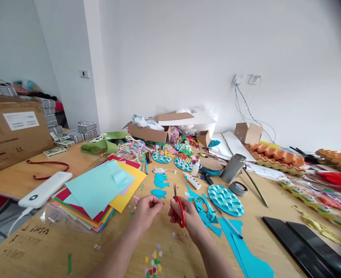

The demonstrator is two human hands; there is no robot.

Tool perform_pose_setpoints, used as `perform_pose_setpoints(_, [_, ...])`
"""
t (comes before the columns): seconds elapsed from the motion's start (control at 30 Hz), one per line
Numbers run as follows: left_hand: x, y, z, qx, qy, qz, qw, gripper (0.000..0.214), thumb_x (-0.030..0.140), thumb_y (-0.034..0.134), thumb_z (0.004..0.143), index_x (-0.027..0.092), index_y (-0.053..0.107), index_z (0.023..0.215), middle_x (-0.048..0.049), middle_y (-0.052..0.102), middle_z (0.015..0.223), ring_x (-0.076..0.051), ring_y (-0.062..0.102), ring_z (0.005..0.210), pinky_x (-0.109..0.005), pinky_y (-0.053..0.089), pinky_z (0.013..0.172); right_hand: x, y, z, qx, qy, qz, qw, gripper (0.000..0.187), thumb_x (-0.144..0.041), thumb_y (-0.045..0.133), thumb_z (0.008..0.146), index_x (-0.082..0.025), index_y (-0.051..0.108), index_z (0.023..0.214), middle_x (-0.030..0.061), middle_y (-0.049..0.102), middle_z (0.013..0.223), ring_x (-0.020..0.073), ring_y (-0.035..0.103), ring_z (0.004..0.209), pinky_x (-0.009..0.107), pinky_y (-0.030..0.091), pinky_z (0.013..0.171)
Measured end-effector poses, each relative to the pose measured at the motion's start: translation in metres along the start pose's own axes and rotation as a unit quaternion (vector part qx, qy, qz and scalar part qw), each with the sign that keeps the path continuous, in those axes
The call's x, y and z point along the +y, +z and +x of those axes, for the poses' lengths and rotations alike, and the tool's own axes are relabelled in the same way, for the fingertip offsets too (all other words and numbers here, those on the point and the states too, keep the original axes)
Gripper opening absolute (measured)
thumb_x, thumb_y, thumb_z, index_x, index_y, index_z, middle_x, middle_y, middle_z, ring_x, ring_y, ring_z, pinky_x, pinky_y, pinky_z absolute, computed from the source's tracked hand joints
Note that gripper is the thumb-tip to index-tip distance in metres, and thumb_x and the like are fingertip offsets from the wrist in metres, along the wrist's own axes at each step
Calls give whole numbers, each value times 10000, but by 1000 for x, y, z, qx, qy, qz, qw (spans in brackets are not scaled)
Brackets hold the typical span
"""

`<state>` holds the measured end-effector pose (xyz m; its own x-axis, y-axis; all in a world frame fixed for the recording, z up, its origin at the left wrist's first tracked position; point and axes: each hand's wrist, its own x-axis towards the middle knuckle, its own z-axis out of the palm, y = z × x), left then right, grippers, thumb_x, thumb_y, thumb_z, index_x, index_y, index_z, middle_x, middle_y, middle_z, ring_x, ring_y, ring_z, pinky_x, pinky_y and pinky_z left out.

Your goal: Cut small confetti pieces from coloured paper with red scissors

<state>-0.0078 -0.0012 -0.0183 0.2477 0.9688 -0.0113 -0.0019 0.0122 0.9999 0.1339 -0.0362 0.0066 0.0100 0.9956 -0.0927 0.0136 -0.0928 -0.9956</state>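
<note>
My right hand is closed round the red handles of a small pair of scissors, blades pointing up and away. My left hand sits just left of it, fingers pinched together on something too small to make out. Both hover over the wooden table. Blue paper fish cut-outs lie just beyond the hands. Small coloured paper dots are scattered on the table near my forearms.
A stack of coloured paper sheets lies left, beside a white power bank. Right of the hands are blue paper scraps, a wavy blue disc, a glue bottle, a tape roll, a metal flask and black tablets. Cardboard boxes stand behind.
</note>
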Motion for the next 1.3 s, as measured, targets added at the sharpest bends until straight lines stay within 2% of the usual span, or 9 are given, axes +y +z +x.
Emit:
perform_pose_setpoints(0.13, [3, -1, 0, -17, -10, -52, 998, 227, 360, 590, 645, 145, 525, 617, 47, 448, 497, -78, 376, 467, -209, 274, 449, 1, 5, 2, 11, 31, -2, 999, 388, -519, 620, 675, -162, 482, 617, -23, 561, 469, 111, 526, 368, 187, 319, 363])
perform_pose_setpoints(0.27, [6, -2, -1, -33, -20, -96, 995, 230, 350, 611, 633, 135, 534, 612, 36, 466, 507, -74, 382, 469, -209, 279, 455, 2, 11, -1, 49, -10, 23, 999, 356, -431, 720, 590, -172, 495, 681, -38, 559, 558, 108, 543, 461, 210, 402, 454])
perform_pose_setpoints(0.33, [7, -2, -2, -38, -26, -104, 994, 230, 350, 623, 626, 133, 545, 620, 33, 473, 511, -78, 394, 481, -210, 289, 465, 3, 14, -5, 71, -41, 54, 995, 331, -396, 723, 596, -175, 509, 717, -31, 558, 617, 110, 544, 528, 229, 441, 535])
perform_pose_setpoints(0.43, [6, -1, -4, -53, -28, -94, 994, 236, 360, 628, 626, 134, 559, 629, 31, 480, 513, -82, 408, 493, -213, 298, 474, 7, 19, -11, 89, -82, 94, 988, 265, -358, 698, 646, -172, 533, 738, -2, 559, 677, 129, 538, 587, 256, 459, 585])
perform_pose_setpoints(0.5, [5, 0, -4, -58, -27, -81, 995, 232, 358, 620, 629, 132, 567, 635, 29, 488, 520, -83, 408, 495, -213, 294, 473, 11, 20, -13, 78, -92, 98, 988, 243, -344, 687, 664, -171, 539, 750, 8, 557, 700, 136, 535, 606, 260, 459, 591])
perform_pose_setpoints(0.7, [3, 3, -5, -60, -29, -31, 997, 212, 340, 609, 632, 137, 554, 601, 46, 469, 490, -76, 368, 471, -216, 260, 461, 16, 13, -12, 82, -95, 99, 987, 225, -321, 680, 670, -185, 535, 777, -7, 565, 696, 136, 541, 612, 247, 438, 594])
perform_pose_setpoints(0.9, [-1, 5, -6, -75, -28, -5, 997, 206, 329, 608, 642, 131, 561, 610, 38, 485, 520, -81, 381, 496, -216, 263, 467, 25, 10, -7, 78, -110, 104, 985, 265, -274, 720, 618, -191, 512, 759, -15, 538, 692, 136, 526, 610, 247, 440, 565])
perform_pose_setpoints(1.13, [-3, 5, -6, -85, -32, -15, 996, 263, 388, 608, 656, 127, 580, 665, 28, 501, 546, -88, 411, 504, -216, 281, 463, 15, 10, -12, 84, -102, 97, 987, 235, -256, 700, 638, -199, 494, 736, -27, 520, 681, 134, 509, 606, 249, 427, 578])
perform_pose_setpoints(1.3, [1, 6, -7, -85, -34, -15, 996, 213, 335, 610, 648, 126, 576, 635, 35, 485, 516, -83, 397, 493, -215, 276, 463, 17, 12, -12, 98, -105, 85, 986, 276, -300, 718, 616, -193, 494, 737, -20, 523, 683, 141, 520, 620, 238, 427, 557])
